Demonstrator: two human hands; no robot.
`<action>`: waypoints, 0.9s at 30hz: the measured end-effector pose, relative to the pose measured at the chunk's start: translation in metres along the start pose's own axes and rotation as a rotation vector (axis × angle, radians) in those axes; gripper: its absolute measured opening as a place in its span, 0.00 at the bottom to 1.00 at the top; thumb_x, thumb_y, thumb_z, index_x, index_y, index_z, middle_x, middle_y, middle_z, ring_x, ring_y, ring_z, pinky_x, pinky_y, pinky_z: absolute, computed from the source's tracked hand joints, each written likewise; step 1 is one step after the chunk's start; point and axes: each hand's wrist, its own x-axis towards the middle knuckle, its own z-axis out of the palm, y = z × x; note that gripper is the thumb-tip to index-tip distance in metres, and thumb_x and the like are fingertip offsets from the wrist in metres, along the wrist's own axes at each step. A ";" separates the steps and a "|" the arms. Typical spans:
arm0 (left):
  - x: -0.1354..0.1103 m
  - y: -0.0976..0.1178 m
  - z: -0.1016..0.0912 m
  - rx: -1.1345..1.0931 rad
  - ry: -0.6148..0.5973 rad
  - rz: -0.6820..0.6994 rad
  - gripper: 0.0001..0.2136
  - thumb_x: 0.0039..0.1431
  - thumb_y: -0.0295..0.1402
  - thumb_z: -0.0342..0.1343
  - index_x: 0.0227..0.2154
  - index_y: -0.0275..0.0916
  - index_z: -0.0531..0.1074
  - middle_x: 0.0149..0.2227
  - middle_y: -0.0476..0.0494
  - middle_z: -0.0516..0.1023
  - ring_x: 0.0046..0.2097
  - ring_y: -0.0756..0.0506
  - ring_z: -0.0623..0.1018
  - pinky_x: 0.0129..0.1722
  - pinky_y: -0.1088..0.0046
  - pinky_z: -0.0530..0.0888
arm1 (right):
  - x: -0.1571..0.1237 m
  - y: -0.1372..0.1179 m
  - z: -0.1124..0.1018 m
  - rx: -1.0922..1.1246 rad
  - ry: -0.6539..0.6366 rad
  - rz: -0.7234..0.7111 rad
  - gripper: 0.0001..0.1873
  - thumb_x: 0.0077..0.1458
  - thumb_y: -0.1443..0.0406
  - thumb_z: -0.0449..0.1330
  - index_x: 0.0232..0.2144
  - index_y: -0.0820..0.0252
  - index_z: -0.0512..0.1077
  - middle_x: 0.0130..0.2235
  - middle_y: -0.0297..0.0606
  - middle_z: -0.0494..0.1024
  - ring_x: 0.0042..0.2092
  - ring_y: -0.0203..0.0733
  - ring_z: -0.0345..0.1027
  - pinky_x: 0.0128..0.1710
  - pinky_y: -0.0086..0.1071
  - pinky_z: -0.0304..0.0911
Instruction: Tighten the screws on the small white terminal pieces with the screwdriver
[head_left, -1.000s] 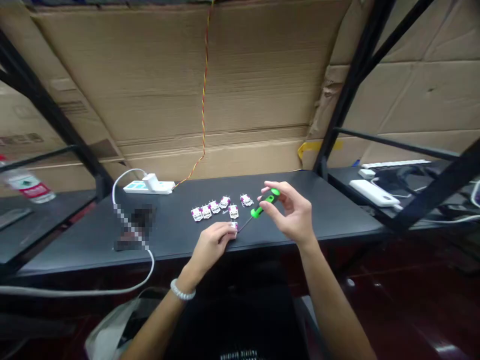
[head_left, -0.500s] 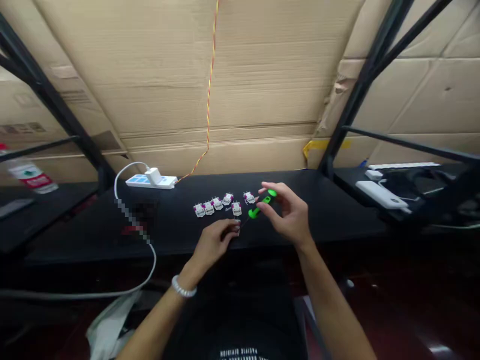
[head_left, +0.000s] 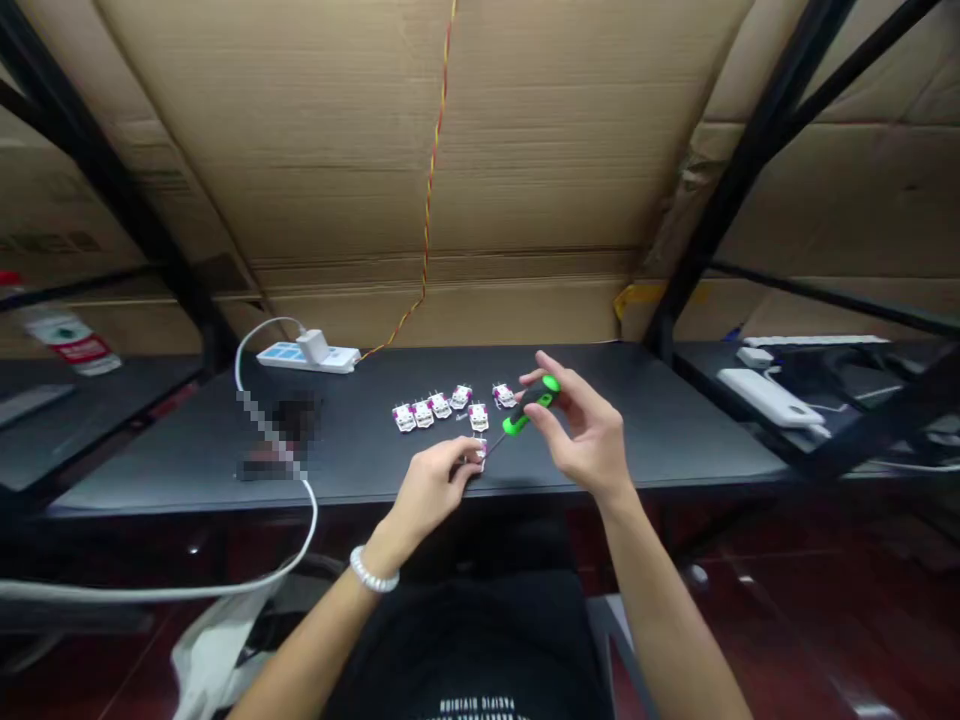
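My right hand (head_left: 581, 420) is closed on a green and black screwdriver (head_left: 532, 404), its fingertips around the handle. The thin shaft slants down to the left and meets a small white and purple part (head_left: 482, 458) near the front of the black table. Pinched on that part is my left hand (head_left: 439, 478), which hides most of it. Just beyond stands a similar white and purple part (head_left: 478, 417). More of these parts (head_left: 422, 412) lie in a row to the left, and a single one (head_left: 503, 395) sits close to my right fingers.
A white power strip (head_left: 309, 357) with a plugged-in adapter lies at the back left. Its white cable (head_left: 312, 515) hangs over the table's front edge. Black metal posts (head_left: 694, 245) frame both sides. Cardboard (head_left: 555, 150) forms the back, with a twisted wire (head_left: 428, 210) hanging down.
The screwdriver has turned a little in my right fingers, showing more of its black side. My left hand keeps its pinch on the part. The view has shifted slightly and the lighting looks different.
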 end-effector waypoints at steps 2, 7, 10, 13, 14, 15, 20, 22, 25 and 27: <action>0.000 -0.001 0.001 0.005 0.004 0.005 0.10 0.67 0.25 0.59 0.48 0.43 0.77 0.42 0.47 0.86 0.42 0.45 0.85 0.47 0.69 0.80 | -0.001 0.001 0.000 0.016 -0.012 0.007 0.30 0.67 0.65 0.63 0.69 0.45 0.67 0.54 0.41 0.80 0.47 0.45 0.81 0.50 0.41 0.80; 0.000 0.000 0.005 0.009 0.009 0.008 0.10 0.67 0.25 0.59 0.48 0.43 0.76 0.42 0.47 0.86 0.42 0.45 0.85 0.47 0.70 0.80 | -0.002 0.001 0.000 0.041 -0.037 0.014 0.31 0.69 0.64 0.60 0.71 0.48 0.62 0.57 0.44 0.79 0.49 0.46 0.81 0.52 0.44 0.79; 0.000 0.004 0.006 0.021 0.006 -0.007 0.10 0.67 0.24 0.58 0.47 0.43 0.77 0.42 0.48 0.86 0.42 0.45 0.85 0.47 0.70 0.80 | -0.002 -0.001 0.000 0.021 -0.042 0.000 0.31 0.69 0.64 0.60 0.72 0.48 0.62 0.56 0.44 0.80 0.49 0.45 0.80 0.52 0.44 0.79; 0.000 0.007 0.006 0.025 0.007 -0.015 0.11 0.66 0.24 0.58 0.47 0.43 0.77 0.42 0.47 0.86 0.42 0.45 0.85 0.47 0.70 0.80 | -0.001 -0.003 -0.001 -0.010 -0.036 -0.018 0.31 0.68 0.66 0.62 0.71 0.46 0.64 0.54 0.42 0.80 0.48 0.45 0.80 0.52 0.43 0.79; 0.000 0.008 0.006 0.025 0.007 -0.018 0.11 0.67 0.24 0.58 0.47 0.43 0.77 0.42 0.47 0.86 0.42 0.45 0.85 0.47 0.70 0.80 | -0.001 -0.003 -0.001 -0.016 -0.034 -0.018 0.31 0.68 0.66 0.62 0.70 0.46 0.65 0.54 0.42 0.80 0.48 0.44 0.80 0.52 0.42 0.79; 0.000 0.008 0.006 0.026 0.007 -0.019 0.11 0.67 0.24 0.58 0.48 0.43 0.77 0.42 0.47 0.86 0.42 0.45 0.85 0.48 0.70 0.80 | -0.001 -0.003 -0.001 -0.021 -0.032 -0.017 0.31 0.68 0.66 0.62 0.70 0.46 0.65 0.54 0.42 0.81 0.48 0.44 0.80 0.51 0.42 0.79; -0.001 0.009 0.006 0.062 0.009 -0.011 0.10 0.67 0.23 0.58 0.47 0.43 0.77 0.42 0.47 0.87 0.42 0.45 0.86 0.48 0.70 0.79 | 0.000 -0.001 0.002 -0.040 -0.002 -0.025 0.30 0.67 0.65 0.63 0.69 0.47 0.66 0.52 0.42 0.80 0.48 0.44 0.79 0.50 0.41 0.79; -0.001 0.009 0.007 0.094 0.014 -0.016 0.12 0.65 0.22 0.58 0.47 0.43 0.77 0.43 0.48 0.87 0.43 0.44 0.85 0.48 0.69 0.79 | 0.001 -0.002 0.004 -0.051 0.011 -0.037 0.29 0.67 0.66 0.64 0.68 0.47 0.68 0.52 0.41 0.81 0.47 0.44 0.79 0.49 0.41 0.79; -0.001 0.011 0.008 0.128 0.022 -0.036 0.14 0.63 0.20 0.59 0.47 0.43 0.77 0.42 0.48 0.87 0.43 0.43 0.85 0.47 0.68 0.78 | 0.002 -0.004 0.007 -0.090 0.023 -0.069 0.27 0.65 0.66 0.66 0.65 0.48 0.71 0.50 0.41 0.81 0.47 0.45 0.78 0.48 0.41 0.79; -0.001 0.013 0.008 0.130 0.022 -0.055 0.14 0.63 0.20 0.59 0.46 0.43 0.77 0.42 0.48 0.87 0.42 0.43 0.85 0.46 0.69 0.77 | 0.003 -0.007 0.008 -0.120 0.031 -0.104 0.27 0.64 0.66 0.67 0.63 0.47 0.73 0.49 0.41 0.81 0.47 0.45 0.77 0.47 0.40 0.78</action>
